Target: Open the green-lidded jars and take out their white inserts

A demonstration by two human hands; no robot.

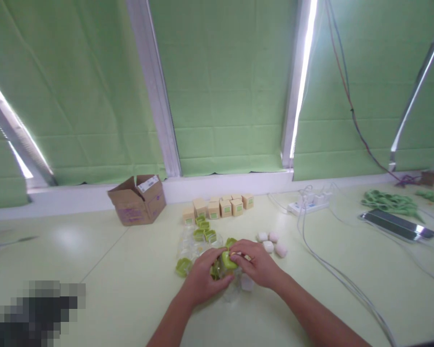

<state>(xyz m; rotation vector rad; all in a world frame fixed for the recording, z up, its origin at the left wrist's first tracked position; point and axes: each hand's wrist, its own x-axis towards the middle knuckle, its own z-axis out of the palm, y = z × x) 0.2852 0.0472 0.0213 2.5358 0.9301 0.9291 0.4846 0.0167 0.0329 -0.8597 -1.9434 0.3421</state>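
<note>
Near the table's front, my left hand (207,277) curls around a small glossy green plastic cap (228,261), its fingers and thumb closing on the left side. My right hand (259,262) pinches the same cap from the right, thumb and fingertips at its upper edge. What else lies between those fingertips is too small to make out. Under the hands are a clear plastic piece (231,293) and a whitish block (247,283). Left of and behind them sit several clear plastic cups (186,246) and green caps, one green cap (183,267) beside my left hand.
Several small tan boxes (226,208) with green labels stand at the back. White and pink marshmallow-like pieces (268,246) lie right of my hands. An open cardboard box (139,205) is at back left. A power strip (309,205), cables, a phone-like slab (394,224) and green cords (388,201) occupy the right.
</note>
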